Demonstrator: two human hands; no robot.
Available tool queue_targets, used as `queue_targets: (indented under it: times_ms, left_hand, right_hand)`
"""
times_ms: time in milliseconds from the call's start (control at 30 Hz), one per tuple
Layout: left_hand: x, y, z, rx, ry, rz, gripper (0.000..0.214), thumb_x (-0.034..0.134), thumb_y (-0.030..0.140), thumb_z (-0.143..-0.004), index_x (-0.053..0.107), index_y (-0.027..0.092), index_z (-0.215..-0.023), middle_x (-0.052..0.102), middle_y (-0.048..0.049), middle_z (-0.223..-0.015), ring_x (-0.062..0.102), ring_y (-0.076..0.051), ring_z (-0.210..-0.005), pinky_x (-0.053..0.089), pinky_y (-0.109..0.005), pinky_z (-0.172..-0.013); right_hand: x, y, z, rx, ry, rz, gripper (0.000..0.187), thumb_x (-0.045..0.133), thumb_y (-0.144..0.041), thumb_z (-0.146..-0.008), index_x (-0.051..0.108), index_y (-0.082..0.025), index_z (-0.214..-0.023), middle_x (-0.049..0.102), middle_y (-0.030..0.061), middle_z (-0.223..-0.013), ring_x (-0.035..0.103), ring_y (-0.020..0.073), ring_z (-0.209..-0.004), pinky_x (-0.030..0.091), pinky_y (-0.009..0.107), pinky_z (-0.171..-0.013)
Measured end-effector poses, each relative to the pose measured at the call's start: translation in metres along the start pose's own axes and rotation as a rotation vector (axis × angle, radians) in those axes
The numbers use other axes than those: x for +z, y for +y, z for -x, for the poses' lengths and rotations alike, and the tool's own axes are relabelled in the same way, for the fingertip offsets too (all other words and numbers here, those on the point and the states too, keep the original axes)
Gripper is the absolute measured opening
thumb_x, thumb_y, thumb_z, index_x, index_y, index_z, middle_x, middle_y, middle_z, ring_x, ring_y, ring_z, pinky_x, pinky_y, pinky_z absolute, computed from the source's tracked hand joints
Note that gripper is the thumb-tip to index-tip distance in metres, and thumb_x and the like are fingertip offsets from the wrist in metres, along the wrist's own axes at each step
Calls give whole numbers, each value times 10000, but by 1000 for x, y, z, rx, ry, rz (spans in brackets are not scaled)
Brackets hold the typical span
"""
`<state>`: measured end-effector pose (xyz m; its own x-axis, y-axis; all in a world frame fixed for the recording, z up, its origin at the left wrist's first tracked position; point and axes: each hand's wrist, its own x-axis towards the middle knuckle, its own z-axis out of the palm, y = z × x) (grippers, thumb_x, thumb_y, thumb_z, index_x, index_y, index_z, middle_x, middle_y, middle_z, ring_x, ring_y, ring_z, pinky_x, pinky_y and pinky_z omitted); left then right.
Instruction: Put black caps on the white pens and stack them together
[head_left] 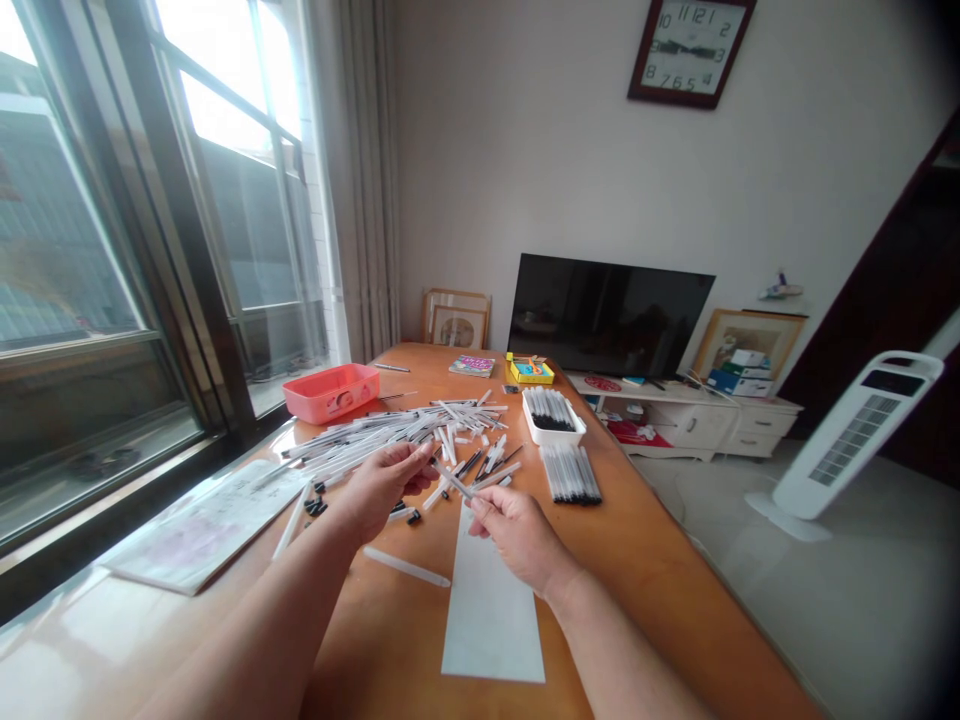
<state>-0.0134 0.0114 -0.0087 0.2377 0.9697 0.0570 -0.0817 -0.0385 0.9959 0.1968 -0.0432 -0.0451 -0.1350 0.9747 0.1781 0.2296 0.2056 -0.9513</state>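
Between my two hands a pen [454,482] with a pale, see-through barrel is held at a slant. My left hand [386,488] pinches its far end, where something dark shows at the fingertips. With thumb and fingers closed, my right hand [517,528] grips the near end, above a white paper strip [492,625]. A loose pen barrel [407,567] lies on the table just below my hands. Behind them spreads a heap of pen parts [390,432], and small black caps [316,500] are scattered left of my left hand.
Assembled pens fill a white tray [559,437], and more pens [571,477] lie in a row before it. A red plastic box [332,397] and a booklet [202,530] sit at the left of the wooden table [637,600]. Farther back is a yellow box [531,378].
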Motion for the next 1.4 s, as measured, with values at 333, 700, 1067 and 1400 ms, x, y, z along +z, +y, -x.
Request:
queue_targets:
  times_ms: [333,700,1067,1400]
  left_hand:
    - [-3,-4,-1,-7,-168,192,331,735,389,-832,708,173,-1081,705,-84,-997,638,-182,-919,471,-303,-868]
    - [4,4,4,-32,-113,184,297,766,393,-794,716,174,-987,685,-69,-971,616,-160,-876,483,-266,-782]
    - [1,-7,-2,2,45,11,358,767,487,-768,610,165,-748,594,5,-700,532,-106,-659,416,-234,-658]
    - [7,-2,1,-11,-59,208,289,798,395,-763,738,152,-907,695,-69,-888,606,-140,-777,478,-270,-781]
  right_hand:
    - [0,-3,3,184,-134,-360,432,578,-549,-897,686,-130,-910,629,23,-631,499,114,-564,362,256,-577]
    - [2,-4,3,188,-138,-363,460,576,-571,-895,684,-125,-938,631,26,-625,503,114,-561,369,263,-585]
    - [8,-9,4,140,-52,-282,360,685,-498,-833,599,-169,-950,669,18,-679,566,142,-641,427,292,-663]
    - [4,-9,5,199,-159,-354,469,548,-609,-895,629,-148,-882,680,50,-668,569,135,-596,412,293,-640]
